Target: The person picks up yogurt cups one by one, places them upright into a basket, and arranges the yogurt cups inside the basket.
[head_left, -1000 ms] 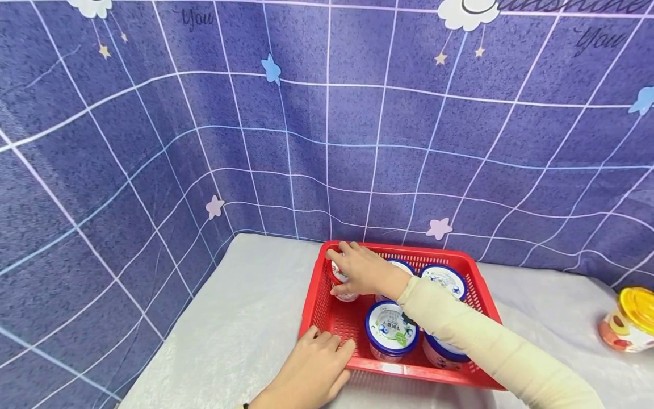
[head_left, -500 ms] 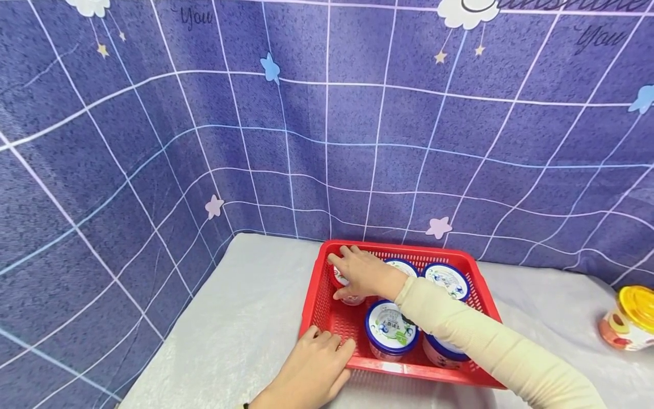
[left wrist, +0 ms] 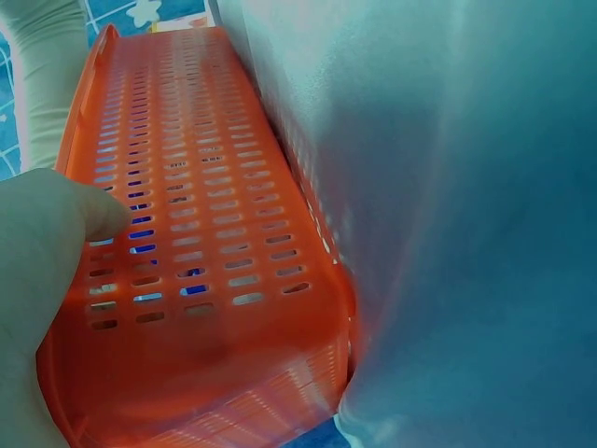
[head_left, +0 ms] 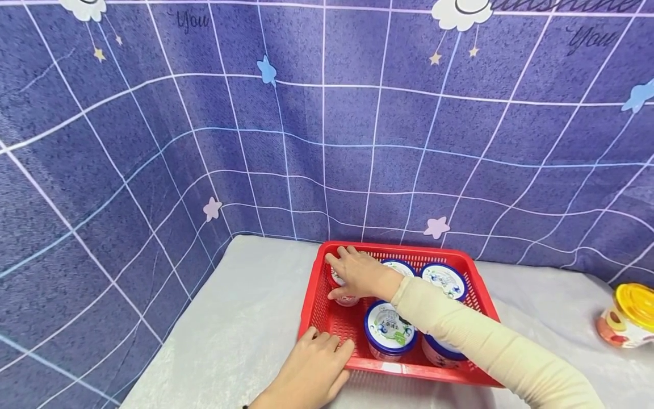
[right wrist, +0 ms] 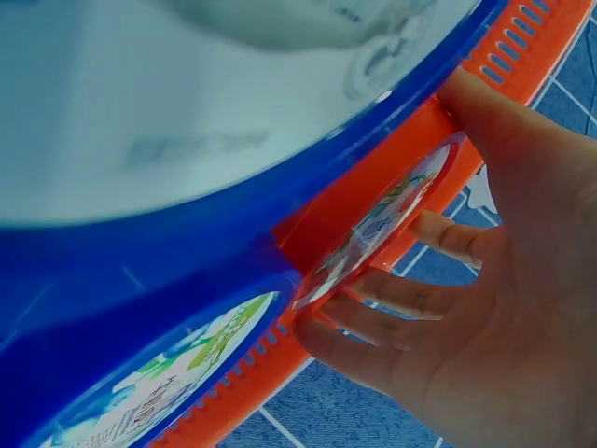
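My right hand (head_left: 360,274) reaches into a red plastic basket (head_left: 403,369). Its fingers and thumb spread around a small red-lidded tub (head_left: 347,300) in the far left corner. In the right wrist view, this tub's patterned lid (right wrist: 382,224) lies between the thumb and the other fingers. The left hand (head_left: 311,369) grips the basket's rim at the near left corner; the left wrist view has the thumb (left wrist: 104,213) against the perforated wall. Several blue-lidded tubs (head_left: 390,326) stand upright inside, partly covered by my right arm.
A jar with a yellow lid (head_left: 633,315) stands on the pale cloth (head_left: 245,301) to the right of the basket. Behind rises a purple-blue curtain (head_left: 286,170) with a grid and stars. Pale cloth extends left of the basket.
Between the first and second frames, the right hand and red-lidded tub shift slightly nearer and right; since then they shift slightly left. The left hand stays on the rim.
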The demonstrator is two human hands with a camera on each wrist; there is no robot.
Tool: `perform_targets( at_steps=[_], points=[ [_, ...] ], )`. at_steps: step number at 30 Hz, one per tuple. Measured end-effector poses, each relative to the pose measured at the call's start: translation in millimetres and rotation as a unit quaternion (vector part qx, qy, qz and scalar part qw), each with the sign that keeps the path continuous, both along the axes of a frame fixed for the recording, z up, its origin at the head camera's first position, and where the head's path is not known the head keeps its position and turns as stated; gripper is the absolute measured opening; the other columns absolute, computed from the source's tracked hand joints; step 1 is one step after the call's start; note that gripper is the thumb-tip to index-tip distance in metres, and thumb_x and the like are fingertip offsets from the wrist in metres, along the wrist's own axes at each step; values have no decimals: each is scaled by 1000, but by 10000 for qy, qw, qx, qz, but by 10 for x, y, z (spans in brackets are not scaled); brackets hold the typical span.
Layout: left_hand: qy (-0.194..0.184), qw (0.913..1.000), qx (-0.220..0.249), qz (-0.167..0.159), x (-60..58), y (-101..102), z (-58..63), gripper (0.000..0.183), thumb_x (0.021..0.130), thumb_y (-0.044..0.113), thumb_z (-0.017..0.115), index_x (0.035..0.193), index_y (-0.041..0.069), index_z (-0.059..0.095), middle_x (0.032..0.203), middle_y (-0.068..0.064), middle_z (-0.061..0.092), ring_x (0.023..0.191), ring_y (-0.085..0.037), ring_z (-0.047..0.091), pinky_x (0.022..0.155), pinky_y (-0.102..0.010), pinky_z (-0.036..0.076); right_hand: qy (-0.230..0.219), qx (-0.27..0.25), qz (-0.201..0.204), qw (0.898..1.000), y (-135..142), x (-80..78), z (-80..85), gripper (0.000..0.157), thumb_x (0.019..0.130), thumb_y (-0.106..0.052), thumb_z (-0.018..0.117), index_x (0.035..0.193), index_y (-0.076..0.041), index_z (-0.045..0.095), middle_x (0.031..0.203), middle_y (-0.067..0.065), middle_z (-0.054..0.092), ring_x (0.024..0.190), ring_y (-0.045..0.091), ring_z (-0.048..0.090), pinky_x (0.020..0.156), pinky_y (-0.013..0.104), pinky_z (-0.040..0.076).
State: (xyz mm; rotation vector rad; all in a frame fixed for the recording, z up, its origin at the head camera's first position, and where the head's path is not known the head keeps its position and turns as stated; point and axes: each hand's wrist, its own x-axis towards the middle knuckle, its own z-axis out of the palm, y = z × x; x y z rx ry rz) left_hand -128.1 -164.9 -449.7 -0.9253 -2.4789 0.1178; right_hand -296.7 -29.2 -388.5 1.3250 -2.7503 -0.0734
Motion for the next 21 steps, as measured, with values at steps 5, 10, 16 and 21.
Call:
perform_targets(
  at_steps=[5,10,16,21],
  points=[
    [-44,10000,-29,23,3,3,11,32,81,41,68,103,19,60,82,3,63,75,-16,60,71,-34,39,-37,-73,-11,10000,58,31,41,83,81,-65,67,141,-11,46,127,15,55,119,34,53,91,52,51],
    [-102,9999,-5,50,6,1,10,32,82,41,69,104,19,60,83,3,63,77,-17,61,73,-35,40,-120,-376,31,9992,168,65,112,82,84,-61,68,144,-9,45,128,16,55,121,39,52,97,56,46],
    [-102,9999,4,104,-1,-4,11,30,82,41,68,101,20,59,79,4,61,75,-17,61,72,-36,39,85,-662,229,9975,300,75,197,77,85,-57,69,140,-7,49,121,15,55,111,34,54,95,51,47],
    [-139,9999,1,86,-5,1,12,29,82,41,67,100,19,59,79,4,61,75,-16,60,71,-35,38,208,-929,350,9948,467,99,267,76,86,-58,67,140,-7,50,125,17,56,114,35,54,96,51,47]
  ],
)
